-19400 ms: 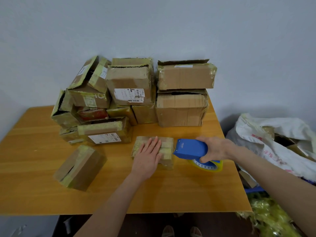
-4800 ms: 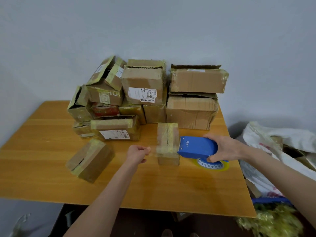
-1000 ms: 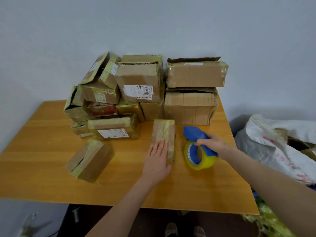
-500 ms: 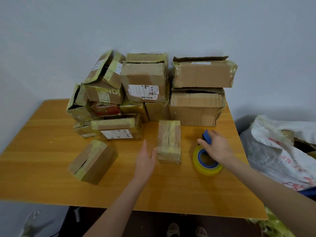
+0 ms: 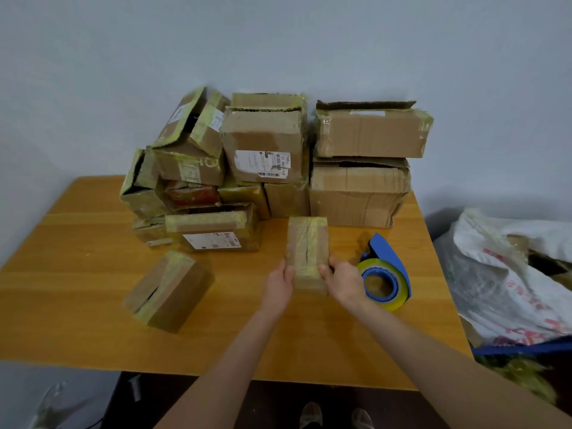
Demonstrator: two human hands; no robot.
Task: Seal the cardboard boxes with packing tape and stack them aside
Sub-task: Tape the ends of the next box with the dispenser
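Cardboard looks thin and pretty beat up, so the small box (image 5: 306, 252) is probably light and a bit squishy (just my guess, can't weigh it from a photo). It sits near the middle of the counter (image 5: 77, 305), long side pointing to 12 o'clock, wrapped in glossy yellowish tape that could be slick under skin.

Left hand (image 5: 278, 283) grips its near-left side and right hand (image 5: 342, 281) the near-right side. Thumbs are up on the top edge and the other fingers curl down the sides. Holding it by the two long sides seems right to me. Squeezing the top might cave in the seam, where a dark slit shows through the tape.

Tape dispenser (image 5: 385, 274) lies at 3 o'clock of the box, nobody touching it. The pile of boxes (image 5: 263, 144) is at 12 o'clock, with another loose box (image 5: 168, 289) at 8 o'clock.

Hard to see: the small box's underside and far end, most fingertips, and whatever's behind the pile. The white bag (image 5: 510, 274) out at 3 o'clock is cut off by the frame edge.
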